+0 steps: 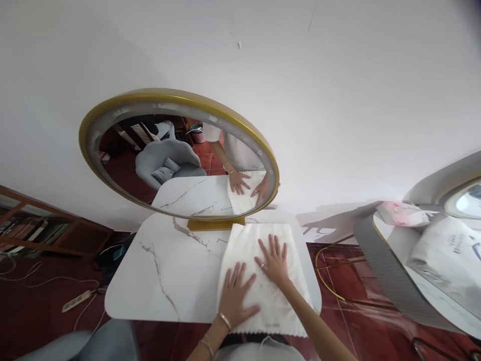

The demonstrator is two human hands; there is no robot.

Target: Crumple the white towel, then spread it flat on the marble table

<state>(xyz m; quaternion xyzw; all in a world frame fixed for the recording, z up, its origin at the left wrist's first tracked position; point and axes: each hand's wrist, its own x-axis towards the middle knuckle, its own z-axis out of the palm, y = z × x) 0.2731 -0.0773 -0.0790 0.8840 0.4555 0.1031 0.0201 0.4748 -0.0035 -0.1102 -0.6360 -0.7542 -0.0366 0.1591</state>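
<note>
On my feed I have the left hand [235,299] nearest, palm down with its fingers spread, and the right hand [275,264] just beyond, likewise splayed, both resting on the white cloth [269,307] and gripping nothing. I judge that cloth light, soft and easily rumpled, best pinched at its scalloped edge. It lies spread on the marbled table [188,273], before the gold-rimmed mirror [176,160].
</note>
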